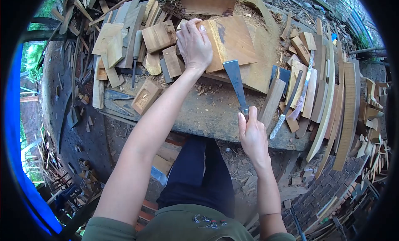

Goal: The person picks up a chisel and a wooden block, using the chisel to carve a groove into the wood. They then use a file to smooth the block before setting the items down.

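the left hand (194, 44) presses on the left side of a wood block (232, 40) set on a thicker board (262, 76) on the tabletop (199, 122). the right hand (253, 140) is closed round the handle of a wide chisel (236, 83), its blade end at the block's near edge. no writing can be read on either.

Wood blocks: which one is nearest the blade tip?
The big block atop the slab, with the left hand at its left side. The blade overlaps its near edge in view; the smaller blocks lie farther off.
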Available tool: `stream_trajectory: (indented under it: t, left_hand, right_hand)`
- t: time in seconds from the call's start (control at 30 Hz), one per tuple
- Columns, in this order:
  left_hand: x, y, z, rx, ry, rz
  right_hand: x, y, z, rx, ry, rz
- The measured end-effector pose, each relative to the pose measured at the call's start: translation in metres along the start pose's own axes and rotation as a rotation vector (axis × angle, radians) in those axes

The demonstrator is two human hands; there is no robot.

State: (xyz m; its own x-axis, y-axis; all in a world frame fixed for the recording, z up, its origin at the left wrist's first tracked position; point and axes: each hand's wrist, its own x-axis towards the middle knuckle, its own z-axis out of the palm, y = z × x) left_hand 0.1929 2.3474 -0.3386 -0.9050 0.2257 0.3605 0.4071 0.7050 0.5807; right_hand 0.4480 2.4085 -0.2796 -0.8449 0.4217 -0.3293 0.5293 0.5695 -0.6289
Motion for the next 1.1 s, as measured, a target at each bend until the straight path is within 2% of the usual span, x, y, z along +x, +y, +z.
stream_trajectory:
  t: [0.23, 0.4, 0.5, 0.53, 0.67, 0.77, 0.83, 0.9, 0.97, 1.03, 1.1]
  left_hand:
    - [0.001, -0.004, 0.002, 0.005, 0.01, 0.033]
    - [0.002, 0.004, -0.002, -0.014, 0.011, 0.001]
    - [-0.002, 0.003, -0.002, -0.015, 0.025, -0.006]
    - [-0.003, 0.003, -0.003, -0.01, 0.016, -0.01]
    - [-0.002, 0.006, -0.004, 0.004, -0.004, -0.033]
    - [0.0, 0.003, -0.003, 0.002, -0.014, -0.043]
    - [-0.001, 0.004, -0.002, -0.019, -0.016, -0.029]
    - [0.0, 0.004, -0.004, -0.008, -0.003, -0.024]
    - [-0.002, 0.003, -0.007, -0.015, -0.026, -0.044]
    - [0.0, 0.004, -0.004, -0.032, -0.007, -0.027]
    - [0.002, 0.005, -0.004, -0.024, 0.009, -0.036]
  right_hand:
    - [0.064, -0.021, 0.0, -0.124, 0.12, -0.087]
    - [0.025, -0.015, -0.001, -0.102, 0.05, -0.025]
    - [0.071, -0.036, -0.009, -0.069, 0.055, -0.039]
    - [0.084, -0.035, -0.002, -0.139, 0.122, -0.084]
    - [0.044, -0.034, -0.008, -0.079, 0.017, 0.046]
    - [0.038, -0.032, -0.011, -0.084, 0.037, 0.019]
    - [0.071, -0.038, -0.013, -0.071, 0.001, 0.024]
    - [0.094, -0.044, -0.008, -0.169, 0.109, -0.075]
    - [0.072, -0.045, -0.01, -0.123, 0.102, -0.07]
    - [0.038, -0.036, -0.011, -0.098, -0.02, 0.088]
    - [0.033, -0.031, -0.009, -0.113, -0.018, 0.076]
